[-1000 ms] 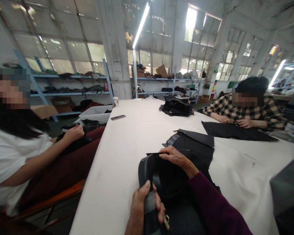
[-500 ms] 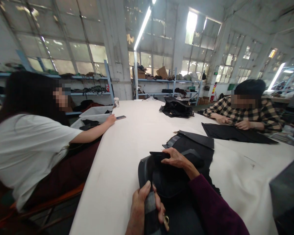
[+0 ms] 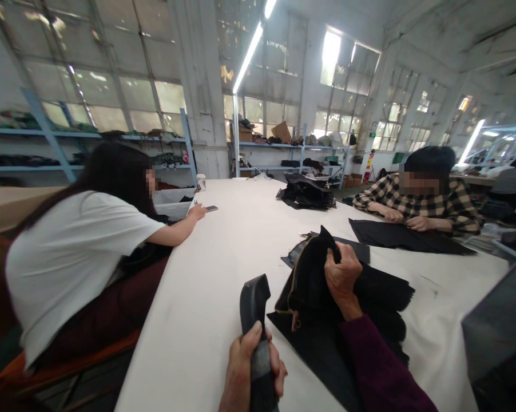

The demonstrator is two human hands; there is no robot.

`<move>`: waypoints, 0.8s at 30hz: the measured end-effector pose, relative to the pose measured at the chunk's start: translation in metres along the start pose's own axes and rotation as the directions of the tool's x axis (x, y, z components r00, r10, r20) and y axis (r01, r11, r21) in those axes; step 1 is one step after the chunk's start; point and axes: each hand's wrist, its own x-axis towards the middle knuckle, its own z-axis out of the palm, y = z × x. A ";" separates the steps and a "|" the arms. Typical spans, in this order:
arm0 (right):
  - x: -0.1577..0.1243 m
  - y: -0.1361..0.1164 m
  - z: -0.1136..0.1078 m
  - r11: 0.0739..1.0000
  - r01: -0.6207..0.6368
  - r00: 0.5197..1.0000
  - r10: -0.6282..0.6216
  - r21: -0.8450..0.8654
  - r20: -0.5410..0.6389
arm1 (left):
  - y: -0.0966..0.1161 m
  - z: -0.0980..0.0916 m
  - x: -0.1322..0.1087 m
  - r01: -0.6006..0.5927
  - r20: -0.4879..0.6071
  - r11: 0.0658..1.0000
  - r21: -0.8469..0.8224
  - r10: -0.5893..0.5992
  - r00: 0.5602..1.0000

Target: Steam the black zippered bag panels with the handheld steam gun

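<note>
My left hand [image 3: 253,366], at the bottom centre, is wrapped round the handle of a black hand-held tool [image 3: 254,297]. The tool has a broad curved head and a grey band round its grip; its exact kind is unclear. Up and to the right, my right hand [image 3: 342,274] pinches the edge of a black fabric piece [image 3: 312,274] and lifts it. A gold-coloured zip [image 3: 293,286] runs along this piece's left edge, with a puller hanging at its lower end. More black fabric pieces [image 3: 322,349] lie spread under my right forearm. The tool's head is apart from the fabric.
A white-covered table [image 3: 223,240] stretches ahead. On it lie a pile of black pieces [image 3: 306,191], a phone [image 3: 210,208] and a cup [image 3: 201,182]. One person [image 3: 82,246] sits at the left. Another person [image 3: 421,189] handles a black fabric piece [image 3: 408,236] across the table.
My right hand has moved right and raised the fabric piece, bringing its zip edge into view. The tool's head, earlier over or against the black material, now stands apart over the white table.
</note>
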 end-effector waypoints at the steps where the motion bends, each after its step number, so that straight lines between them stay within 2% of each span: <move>1: -0.003 0.000 0.000 0.999 0.044 0.998 -0.044 -0.010 0.040 | 0.000 0.000 0.000 -0.003 0.005 1.000 -0.005 0.003 1.000; 3: -0.013 -0.005 0.004 0.990 0.137 0.971 -0.129 -0.026 0.201 | 0.000 0.000 0.000 -0.018 0.021 1.000 -0.010 0.018 1.000; 4: -0.018 -0.008 0.007 0.983 0.175 0.937 -0.151 -0.048 0.316 | 0.000 -0.001 0.000 -0.023 0.022 1.000 -0.007 0.023 0.999; 6: -0.026 -0.014 0.012 0.965 0.232 0.834 -0.135 -0.118 0.535 | 0.002 -0.002 0.001 -0.023 0.005 1.000 0.015 0.023 1.000; 8: -0.027 -0.019 0.013 0.945 0.273 0.741 -0.088 -0.179 0.666 | 0.005 -0.003 0.001 -0.023 -0.028 0.999 0.035 0.024 0.999; 12: -0.008 -0.022 0.002 0.915 0.368 0.618 -0.107 -0.165 0.779 | 0.009 -0.002 0.000 -0.054 -0.056 0.998 0.029 0.056 0.997; 16: 0.023 -0.022 -0.014 0.871 0.476 0.420 -0.101 -0.124 0.902 | 0.013 0.002 -0.005 -0.071 -0.041 0.997 0.014 0.072 0.997; 18: 0.033 -0.023 -0.022 0.845 0.521 0.343 -0.078 -0.121 0.936 | 0.015 0.004 -0.008 -0.088 -0.033 0.996 0.014 0.089 0.995; 20: 0.041 -0.027 -0.032 0.817 0.561 0.324 -0.068 -0.134 0.944 | 0.016 0.006 -0.012 -0.105 -0.034 0.994 0.021 0.106 0.994; 21: 0.044 -0.030 -0.037 0.803 0.579 0.339 -0.076 -0.144 0.938 | 0.016 0.007 -0.013 -0.110 -0.036 0.994 0.024 0.111 0.993; 24: 0.059 -0.042 -0.058 0.768 0.617 0.421 -0.138 -0.172 0.896 | 0.017 0.007 -0.015 -0.111 -0.040 0.994 0.023 0.111 0.993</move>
